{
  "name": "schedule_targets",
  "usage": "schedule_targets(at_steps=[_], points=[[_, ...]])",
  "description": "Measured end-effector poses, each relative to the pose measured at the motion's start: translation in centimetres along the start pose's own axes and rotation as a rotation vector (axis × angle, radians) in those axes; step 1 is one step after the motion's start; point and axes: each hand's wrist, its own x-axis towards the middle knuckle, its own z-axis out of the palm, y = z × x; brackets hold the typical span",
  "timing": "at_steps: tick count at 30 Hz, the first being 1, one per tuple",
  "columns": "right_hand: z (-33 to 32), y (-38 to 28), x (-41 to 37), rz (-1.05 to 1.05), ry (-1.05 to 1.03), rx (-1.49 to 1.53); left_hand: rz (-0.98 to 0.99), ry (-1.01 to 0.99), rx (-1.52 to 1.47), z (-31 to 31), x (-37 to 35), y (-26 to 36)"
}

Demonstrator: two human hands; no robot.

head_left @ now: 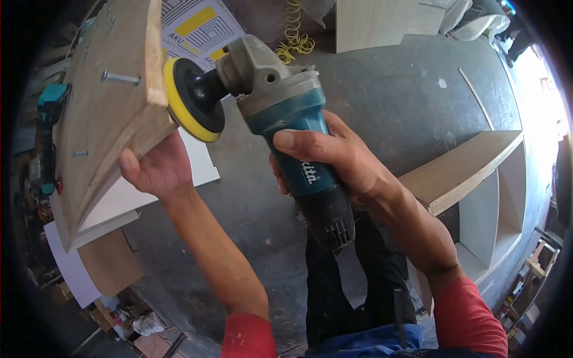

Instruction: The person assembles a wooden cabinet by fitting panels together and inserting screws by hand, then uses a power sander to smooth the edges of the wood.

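My right hand (325,152) is wrapped around the teal body of a Makita angle grinder (286,113) fitted with a sanding pad. The grinder's round black-and-yellow pad (191,98) stands on edge against the end of a curved wooden panel (113,89). At the panel's lower edge, my left hand (160,167) grips the wood, its thumb toward me and its other fingers largely hidden behind. Screws (121,78) stick out of the panel's face.
A teal cordless tool (54,104) is at the far left. Behind the pad is a printed AKU board (200,27), with a coiled yellow hose (293,45) beside it. To the right stands a cabinet with a curved wooden top (465,167). A thin strip (476,95) lies on the grey floor.
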Motion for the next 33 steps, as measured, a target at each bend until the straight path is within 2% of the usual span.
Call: schedule_targets(at_steps=[3,14,23,33], points=[[0.3,-0.2,0.5,-0.057,0.052,0.022,-0.006,0.033,0.036,-0.2,-0.1,0.2],[-0.7,-0.4,2.6,-0.060,0.042,-0.007,0.022,0.007,0.165,-0.3,-0.2,0.1],[-0.7,-0.9,2.8,-0.081,0.025,-0.019,0.067,0.064,0.180,0.8,-0.3,0.1],[-0.8,-0.5,3.5,-0.045,0.026,-0.019,0.042,0.020,0.149,0.2,-0.2,0.2]])
